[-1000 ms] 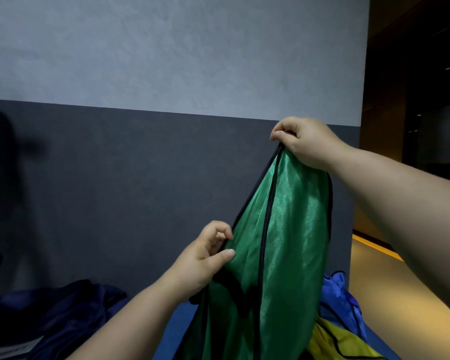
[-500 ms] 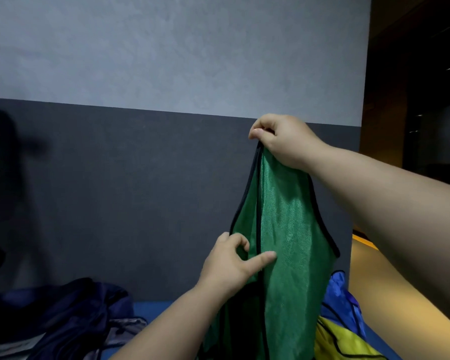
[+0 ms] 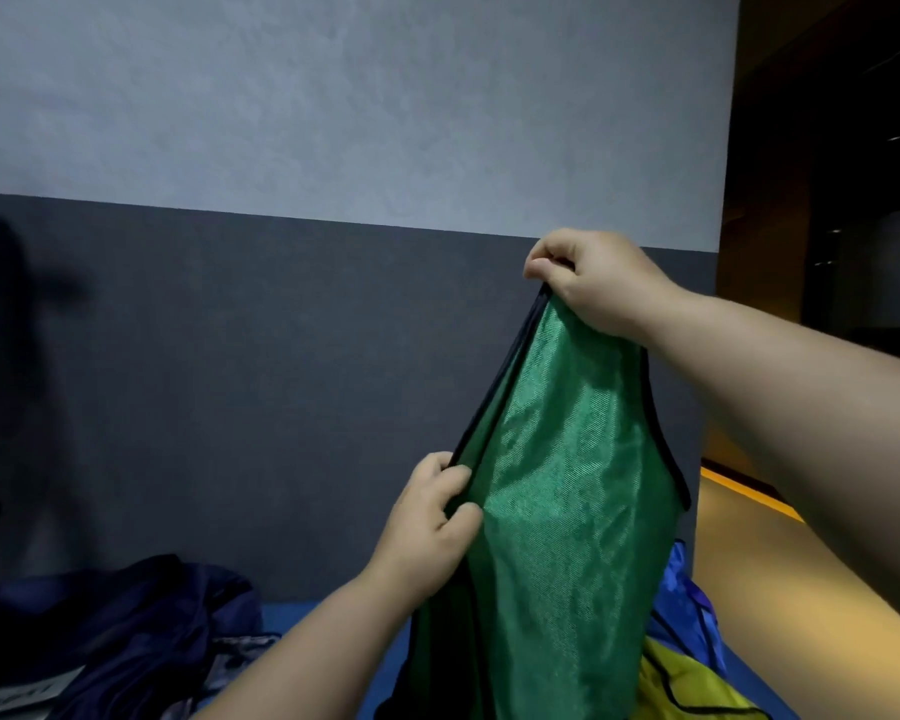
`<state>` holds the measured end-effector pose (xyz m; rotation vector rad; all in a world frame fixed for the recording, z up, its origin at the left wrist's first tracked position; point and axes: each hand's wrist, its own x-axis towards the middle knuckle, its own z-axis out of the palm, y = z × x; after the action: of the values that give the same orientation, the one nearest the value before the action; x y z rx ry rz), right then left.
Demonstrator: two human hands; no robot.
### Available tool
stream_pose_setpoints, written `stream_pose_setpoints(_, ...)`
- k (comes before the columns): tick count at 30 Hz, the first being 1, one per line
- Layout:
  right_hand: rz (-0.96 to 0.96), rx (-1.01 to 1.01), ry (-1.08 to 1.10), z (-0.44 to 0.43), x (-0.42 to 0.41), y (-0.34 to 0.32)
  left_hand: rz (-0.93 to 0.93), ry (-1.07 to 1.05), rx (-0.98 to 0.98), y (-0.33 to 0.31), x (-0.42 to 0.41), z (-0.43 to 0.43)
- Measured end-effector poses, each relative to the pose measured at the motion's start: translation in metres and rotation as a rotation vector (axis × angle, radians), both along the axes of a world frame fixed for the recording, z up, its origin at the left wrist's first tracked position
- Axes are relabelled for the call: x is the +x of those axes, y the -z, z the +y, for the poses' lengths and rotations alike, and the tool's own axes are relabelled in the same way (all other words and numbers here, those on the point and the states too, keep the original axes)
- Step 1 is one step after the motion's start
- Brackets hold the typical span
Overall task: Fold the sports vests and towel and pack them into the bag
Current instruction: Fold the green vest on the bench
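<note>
We note: right hand [image 3: 593,283] pinches green vest [image 3: 557,511] at its top, holding it hanging in front of the wall | left hand [image 3: 427,522] grips its black-trimmed left edge | dark blue bag [image 3: 115,626] lower left | yellow vest [image 3: 692,688] lower right.

Left grip [image 3: 427,532], a bare hand with short rounded fingers [image 3: 453,485], left forearm [image 3: 302,652] bare to the frame's lower edge, right grip [image 3: 598,283], a bare hand with smooth rounded knuckles, right forearm [image 3: 780,407] bare, broad, large in the wide-angle view
</note>
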<state>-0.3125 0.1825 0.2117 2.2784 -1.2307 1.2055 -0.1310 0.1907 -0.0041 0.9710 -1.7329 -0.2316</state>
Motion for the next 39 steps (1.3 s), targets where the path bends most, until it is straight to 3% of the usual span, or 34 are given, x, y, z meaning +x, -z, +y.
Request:
stream_pose_setpoints(5, 0.033, 0.004, 0.030, -0.003, -0.016, 0.001, 0.068, 0.224, 0.074, -0.006, 0.014, 0.011)
stream_pose_setpoints(9, 0.020, -0.008, 0.022, -0.003, -0.022, 0.002, 0.186, 0.290, 0.197, -0.013, 0.019, 0.020)
stream_pose_setpoints(16, -0.044, -0.002, -0.010, -0.004, -0.029, 0.003, 0.165, 0.320, 0.431, -0.015, 0.031, 0.016)
stream_pose_setpoints(19, -0.062, 0.004, -0.018, -0.004, -0.031, 0.005, 0.226, 0.435, 0.536, -0.019, 0.034, 0.019)
stream_pose_setpoints(22, -0.099, 0.016, -0.023, -0.007, -0.038, 0.009, 0.195, 0.450, 0.515, -0.023, 0.041, 0.022)
stream_pose_setpoints(29, -0.226, 0.044, 0.001, -0.024, -0.063, 0.052, 0.380, 0.558, 0.538, -0.021, 0.052, 0.024)
stream_pose_setpoints(35, -0.375, 0.083, -0.014, -0.038, -0.075, 0.088, 0.273, 0.597, 0.641, -0.013, 0.049, 0.026)
stream_pose_setpoints(39, -0.410, 0.116, 0.000, -0.046, -0.080, 0.099, 0.360, 0.585, 0.595, -0.009, 0.048, 0.022)
